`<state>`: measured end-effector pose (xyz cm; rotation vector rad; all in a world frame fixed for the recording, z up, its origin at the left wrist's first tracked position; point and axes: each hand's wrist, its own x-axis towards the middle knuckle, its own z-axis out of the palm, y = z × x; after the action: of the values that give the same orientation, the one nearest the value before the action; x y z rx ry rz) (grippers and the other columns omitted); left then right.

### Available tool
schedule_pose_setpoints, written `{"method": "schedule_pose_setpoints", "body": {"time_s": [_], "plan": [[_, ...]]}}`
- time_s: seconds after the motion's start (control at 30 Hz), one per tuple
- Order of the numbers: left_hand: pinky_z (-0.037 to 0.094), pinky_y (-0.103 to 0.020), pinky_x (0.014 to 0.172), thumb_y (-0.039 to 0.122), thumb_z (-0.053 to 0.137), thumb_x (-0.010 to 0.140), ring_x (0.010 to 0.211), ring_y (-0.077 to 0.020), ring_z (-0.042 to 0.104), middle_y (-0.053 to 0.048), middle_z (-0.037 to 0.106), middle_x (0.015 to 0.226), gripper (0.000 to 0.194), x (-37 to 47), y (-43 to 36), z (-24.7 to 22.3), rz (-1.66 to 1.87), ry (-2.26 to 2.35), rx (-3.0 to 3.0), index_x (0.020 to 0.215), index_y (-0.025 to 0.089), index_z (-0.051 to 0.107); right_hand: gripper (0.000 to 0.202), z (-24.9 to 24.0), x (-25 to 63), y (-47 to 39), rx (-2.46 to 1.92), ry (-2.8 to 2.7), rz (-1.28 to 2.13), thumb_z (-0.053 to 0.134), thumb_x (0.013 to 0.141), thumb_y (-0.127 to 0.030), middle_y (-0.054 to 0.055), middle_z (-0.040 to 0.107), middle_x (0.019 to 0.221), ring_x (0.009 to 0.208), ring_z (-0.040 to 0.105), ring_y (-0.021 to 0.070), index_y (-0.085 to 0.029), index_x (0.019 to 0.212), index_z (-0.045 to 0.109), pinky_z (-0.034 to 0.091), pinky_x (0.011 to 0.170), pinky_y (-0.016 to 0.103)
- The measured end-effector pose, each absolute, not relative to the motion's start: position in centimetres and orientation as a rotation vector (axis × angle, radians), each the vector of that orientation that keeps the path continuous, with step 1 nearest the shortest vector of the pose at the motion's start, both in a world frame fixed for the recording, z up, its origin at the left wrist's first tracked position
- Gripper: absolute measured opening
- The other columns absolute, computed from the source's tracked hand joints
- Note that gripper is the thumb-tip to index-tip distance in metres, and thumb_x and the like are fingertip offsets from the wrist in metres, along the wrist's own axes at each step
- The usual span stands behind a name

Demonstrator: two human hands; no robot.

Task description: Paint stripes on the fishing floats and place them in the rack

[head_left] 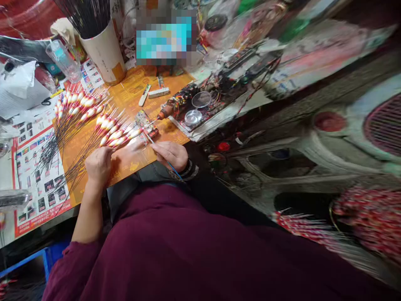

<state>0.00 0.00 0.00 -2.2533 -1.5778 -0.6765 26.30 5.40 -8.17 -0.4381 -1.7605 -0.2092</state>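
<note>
My left hand is closed near the table's front edge, its fingers pinched on the end of a red, yellow and white fishing float. The float points right, its far tip close to an orange-tipped, paint-spattered tool; whether they touch I cannot tell. My right hand grips a thin paintbrush with a blue handle, its tip beside the float. Several similar floats lie behind my left hand, their dark stems trailing toward me. A paint-smeared block sits behind the held float.
A second bunch of floats lies left. Behind it stand a white tube of dark sticks and a clear mug. Small clear dishes rest on a cluttered board at right. A fan and red-white bundles are farther right.
</note>
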Motion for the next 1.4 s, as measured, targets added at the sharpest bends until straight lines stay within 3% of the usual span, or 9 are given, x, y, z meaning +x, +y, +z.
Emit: {"method": "schedule_pose_setpoints", "body": {"time_s": [0.27, 1.4], "plan": [[0.049, -0.024, 0.071, 0.025, 0.055, 0.1, 0.075, -0.0153, 0.069, -0.004, 0.075, 0.084, 0.018, 0.16, -0.12, -0.38, -0.787, -1.589, -2.291, 0.09, 0.018, 0.069, 0.032, -9.26, 26.17, 5.27, -0.52, -1.809, -0.222, 0.057, 0.095, -0.015, 0.008, 0.076, 0.096, 0.09, 0.075, 0.0157, -0.017, 0.127, 0.061, 0.064, 0.082, 0.027], [0.05, -0.026, 0.072, 0.029, 0.054, 0.1, 0.077, -0.0166, 0.07, -0.005, 0.075, 0.084, 0.019, -0.06, -0.72, -0.64, -0.782, -1.703, -2.291, 0.092, 0.019, 0.069, 0.038, -9.07, 26.39, 5.03, -0.501, -1.83, -0.191, 0.056, 0.094, -0.014, 0.011, 0.075, 0.098, 0.093, 0.073, 0.0175, -0.015, 0.132, 0.059, 0.062, 0.084, 0.029]]}}
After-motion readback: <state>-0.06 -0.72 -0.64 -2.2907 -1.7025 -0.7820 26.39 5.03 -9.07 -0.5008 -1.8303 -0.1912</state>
